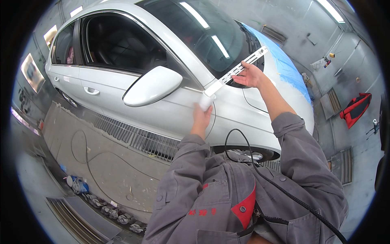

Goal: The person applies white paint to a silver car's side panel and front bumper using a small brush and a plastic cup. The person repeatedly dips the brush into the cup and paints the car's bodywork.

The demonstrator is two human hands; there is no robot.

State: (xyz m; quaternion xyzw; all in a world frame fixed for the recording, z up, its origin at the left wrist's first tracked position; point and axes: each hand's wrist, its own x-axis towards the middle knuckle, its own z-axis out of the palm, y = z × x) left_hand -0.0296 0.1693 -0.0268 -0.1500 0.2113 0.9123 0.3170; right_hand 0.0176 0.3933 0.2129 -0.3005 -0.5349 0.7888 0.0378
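A long white slotted strip slants in front of the white car's windshield corner, and my right hand has its fingers at the strip's upper half. Its lower end meets a white cup-like piece, whose exact kind I cannot make out. Around the underside of that piece my left hand is closed, blurred by motion. Both hands are in front of the front fender of the white car. The wing mirror juts out to the left of my left hand.
Blue masking film covers the hood. A black hose runs across my grey coverall. A thin cable loops over the floor beside a metal grating. Paint cans and several spray guns lie at lower left.
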